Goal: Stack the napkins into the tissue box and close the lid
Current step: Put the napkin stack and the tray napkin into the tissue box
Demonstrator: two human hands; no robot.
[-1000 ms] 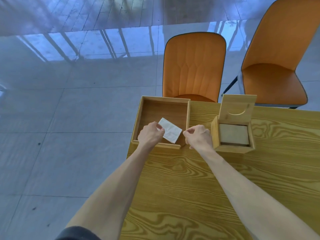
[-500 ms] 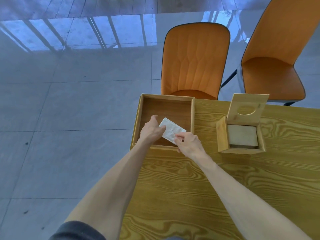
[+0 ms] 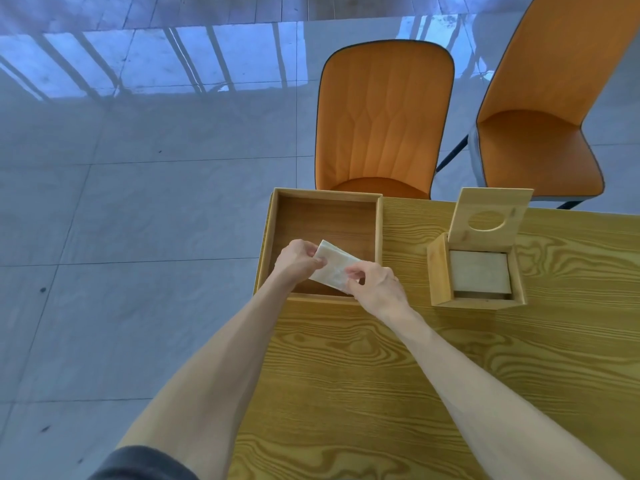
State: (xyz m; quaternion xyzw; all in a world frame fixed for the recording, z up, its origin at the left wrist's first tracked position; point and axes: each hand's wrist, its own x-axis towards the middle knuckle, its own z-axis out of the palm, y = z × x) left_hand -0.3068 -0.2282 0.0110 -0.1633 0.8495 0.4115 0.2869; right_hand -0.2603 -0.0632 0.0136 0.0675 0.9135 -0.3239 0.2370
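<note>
A white folded napkin (image 3: 334, 270) is held over the near part of a shallow wooden tray (image 3: 379, 233). My left hand (image 3: 296, 263) pinches its left end and my right hand (image 3: 375, 287) pinches its right end. To the right stands the wooden tissue box (image 3: 440, 271) with napkins (image 3: 479, 271) stacked inside. Its lid (image 3: 493, 211), with a round hole, is tilted up and back at the far side.
The wooden table (image 3: 415, 375) runs toward me, its left edge just beside the tray. Two orange chairs (image 3: 382, 112) (image 3: 540, 147) stand behind the table's far edge. Grey tiled floor (image 3: 121, 220) lies to the left.
My right hand moved left from beside the tissue box and took the napkin's right end. Both hands now hold the napkin over the tray.
</note>
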